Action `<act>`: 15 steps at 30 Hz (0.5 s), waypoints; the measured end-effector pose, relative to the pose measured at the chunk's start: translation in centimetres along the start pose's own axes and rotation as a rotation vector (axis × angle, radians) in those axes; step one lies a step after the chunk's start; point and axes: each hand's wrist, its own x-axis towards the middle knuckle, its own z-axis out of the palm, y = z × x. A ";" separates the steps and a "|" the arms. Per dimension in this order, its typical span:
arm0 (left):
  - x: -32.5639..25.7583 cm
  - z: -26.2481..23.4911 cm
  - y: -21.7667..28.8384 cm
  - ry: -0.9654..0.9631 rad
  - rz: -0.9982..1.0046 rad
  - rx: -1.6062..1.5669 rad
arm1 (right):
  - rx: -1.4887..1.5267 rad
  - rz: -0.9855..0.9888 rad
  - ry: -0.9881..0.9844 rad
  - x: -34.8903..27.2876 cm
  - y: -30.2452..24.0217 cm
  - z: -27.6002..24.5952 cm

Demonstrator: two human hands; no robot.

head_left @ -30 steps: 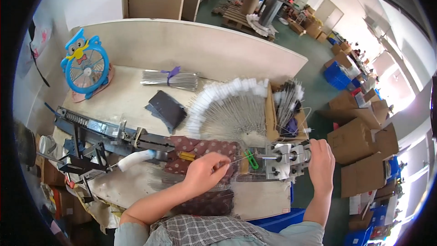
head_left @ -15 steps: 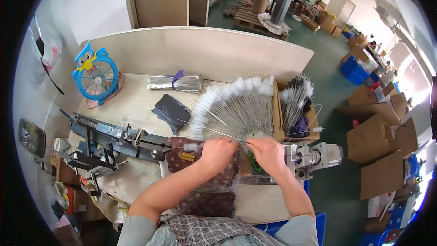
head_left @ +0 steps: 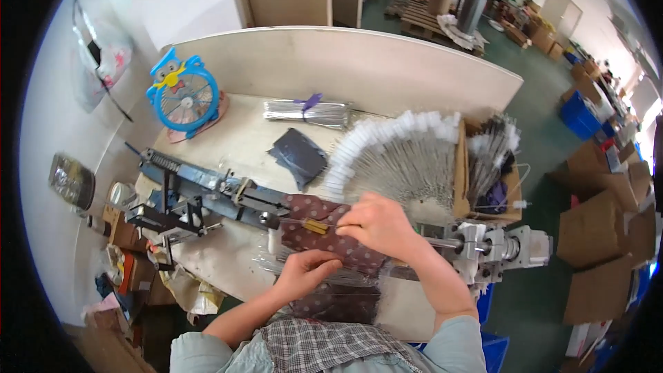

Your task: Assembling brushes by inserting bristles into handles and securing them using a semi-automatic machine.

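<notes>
My right hand (head_left: pixel 376 224) is closed in a pinch over the brown polka-dot cloth (head_left: pixel 300 207). From its fingertips a thin metal wire (head_left: pixel 330 225) runs left, past a small brass-coloured block (head_left: pixel 315 226), towards the end of the long black metal fixture (head_left: pixel 248 193). Lower and nearer to me, my left hand (head_left: pixel 304 278) rests on the cloth beside several loose thin wires (head_left: pixel 266 262). Its fingers are curled together; what they hold, if anything, is hidden. Behind the hands lies a fan of wire-stemmed brushes with white bristle ends (head_left: pixel 394 135).
A silver clamping machine (head_left: pixel 494 243) stands at the table's right edge. Beside it a cardboard box (head_left: pixel 461 166) holds more wire brushes. Further back lie a tied wire bundle (head_left: pixel 304 112), a dark plastic sheet (head_left: pixel 300 155) and a blue owl-shaped fan (head_left: pixel 185 100).
My hands have parted: the right has moved left across the cloth to the brass block, and the left has dropped towards me. The whole view has shifted, with things now further right.
</notes>
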 end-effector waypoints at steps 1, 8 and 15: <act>-0.7 0.0 -1.2 0.011 -0.323 -0.395 | 0.015 -0.043 -0.007 1.4 -0.7 1.1; -2.5 -5.7 -8.0 0.381 -0.813 -1.581 | -0.002 -0.040 0.097 5.5 -2.8 6.8; 0.0 -5.9 -1.9 0.132 -0.415 -0.369 | -0.061 0.037 0.020 6.1 -3.8 6.5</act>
